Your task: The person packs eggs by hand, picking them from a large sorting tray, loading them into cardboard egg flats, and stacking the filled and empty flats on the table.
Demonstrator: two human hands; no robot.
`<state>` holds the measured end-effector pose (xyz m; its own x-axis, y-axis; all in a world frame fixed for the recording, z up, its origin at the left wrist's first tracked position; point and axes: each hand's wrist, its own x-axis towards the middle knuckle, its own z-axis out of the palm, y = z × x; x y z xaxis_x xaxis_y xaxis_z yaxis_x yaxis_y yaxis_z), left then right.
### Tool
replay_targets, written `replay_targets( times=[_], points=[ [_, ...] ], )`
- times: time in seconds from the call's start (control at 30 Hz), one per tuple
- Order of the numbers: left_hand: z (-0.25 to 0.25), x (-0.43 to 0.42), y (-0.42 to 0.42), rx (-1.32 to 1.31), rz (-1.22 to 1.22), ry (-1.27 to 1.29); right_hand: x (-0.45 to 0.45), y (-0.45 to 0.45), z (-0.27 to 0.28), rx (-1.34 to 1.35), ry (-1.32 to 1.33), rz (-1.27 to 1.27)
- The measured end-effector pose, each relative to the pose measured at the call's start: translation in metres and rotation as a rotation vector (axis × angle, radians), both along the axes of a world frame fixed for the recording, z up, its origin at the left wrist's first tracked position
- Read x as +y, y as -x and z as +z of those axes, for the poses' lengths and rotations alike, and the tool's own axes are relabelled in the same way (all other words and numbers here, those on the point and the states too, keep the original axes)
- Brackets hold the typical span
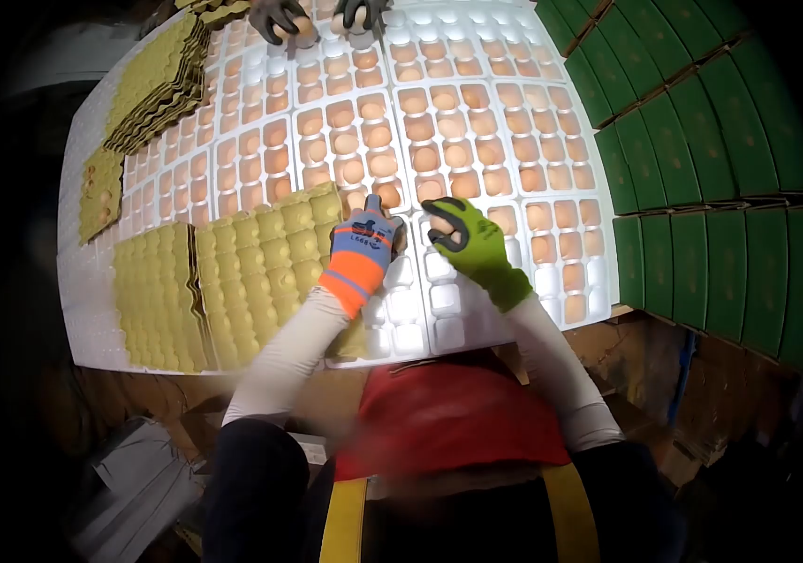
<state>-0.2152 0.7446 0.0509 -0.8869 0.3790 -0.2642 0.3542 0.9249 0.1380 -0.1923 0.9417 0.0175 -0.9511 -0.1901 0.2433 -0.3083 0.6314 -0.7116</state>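
In an orange and blue-grey glove, my left hand (362,251) is over a white egg tray (408,324). Its fingers are curled, one of them reaching forward beside an egg (356,200); the palm side is hidden, so I cannot tell what it holds. My right hand (477,246) wears a green glove with black fingers. Its thumb and fingers close round a brown egg (442,225), just above the tray's cups. Near my body, several cups below both hands hold no eggs. Left of my left hand lies a yellowish pulp egg tray (265,272).
More pulp trays (153,300) lie at the left, with a stack (159,80) farther back. Green cartons (683,263) are stacked along the right edge. Across the table are another person's gloved hands (277,17), near eggs. White trays of eggs (453,127) cover the middle.
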Motion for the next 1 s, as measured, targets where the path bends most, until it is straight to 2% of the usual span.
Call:
replay_targets(
  times=[0.03, 0.07, 0.13, 0.17, 0.23, 0.3, 0.37, 0.4, 0.43, 0.5, 0.53, 0.57, 0.6, 0.63, 0.7, 0.73, 0.77, 0.8, 0.83, 0.9, 0.97, 1.0],
  points=[
    [0.0, 0.001, -0.005, -0.001, 0.036, -0.036, 0.001, -0.003, -0.006, -0.098, -0.105, 0.017],
    [0.002, -0.001, -0.012, -0.004, 0.046, -0.018, 0.004, -0.003, -0.012, -0.083, 0.021, -0.003],
    [0.003, -0.005, -0.032, -0.1, 0.176, -0.385, 0.009, -0.008, -0.01, -0.087, 0.197, -0.019],
    [-0.004, -0.001, -0.047, -0.104, 0.192, -0.375, 0.008, -0.01, -0.017, 0.057, 0.205, 0.004],
    [-0.028, 0.012, -0.073, -0.09, 0.3, -0.354, -0.002, -0.023, -0.007, -0.137, 0.453, 0.031],
    [-0.031, 0.02, -0.096, -0.009, 0.371, -0.381, -0.013, -0.025, -0.024, 0.076, 0.079, 0.146],
    [-0.02, 0.027, -0.103, 0.098, 0.555, -0.666, -0.01, -0.031, -0.034, 0.101, 0.23, 0.137],
    [-0.03, 0.026, -0.107, 0.176, 0.532, -0.782, -0.009, -0.035, -0.061, -0.058, 0.447, 0.029],
    [-0.031, 0.031, -0.115, 0.255, 0.567, -0.848, -0.005, -0.036, -0.058, -0.07, 0.448, 0.046],
    [-0.044, 0.048, -0.136, 0.241, 0.625, -1.128, 0.002, -0.026, -0.047, -0.449, 0.997, 0.03],
    [-0.063, 0.045, -0.141, 0.335, 0.491, -0.851, 0.003, -0.022, -0.043, -0.439, 0.924, 0.039],
    [-0.081, 0.044, -0.142, 0.403, 0.367, -0.687, 0.003, -0.024, -0.041, -0.435, 0.857, 0.053],
    [-0.061, 0.047, -0.143, 0.404, 0.274, -0.551, 0.0, -0.024, -0.046, -0.435, 0.855, 0.072],
    [-0.06, 0.05, -0.144, 0.399, 0.274, -0.621, -0.002, -0.025, -0.035, -0.467, 0.782, 0.062],
    [-0.056, 0.046, -0.152, 0.411, 0.303, -0.859, -0.011, -0.027, -0.021, -0.293, 0.58, 0.13],
    [-0.036, 0.035, -0.158, 0.458, 0.273, -0.797, -0.022, -0.027, -0.01, -0.294, 0.58, 0.154],
    [-0.014, 0.015, -0.162, 0.506, 0.238, -0.729, -0.038, -0.027, 0.002, -0.27, 0.431, 0.153],
    [-0.007, -0.015, -0.165, 0.613, 0.305, -0.702, -0.057, -0.028, 0.01, -0.242, 0.286, 0.152],
    [0.002, -0.048, -0.165, 0.721, 0.368, -0.673, -0.076, -0.034, 0.015, -0.394, 0.421, 0.158],
    [0.014, -0.115, -0.166, 0.84, 0.788, -0.473, -0.111, -0.036, 0.019, -0.455, 0.21, 0.14],
    [0.011, -0.178, -0.167, 0.809, 0.951, -0.295, -0.13, -0.034, 0.014, -0.47, 0.124, 0.166],
    [0.01, -0.199, -0.163, 0.819, 0.956, -0.305, -0.128, -0.035, 0.009, -0.554, 0.216, 0.106]
  ],
)
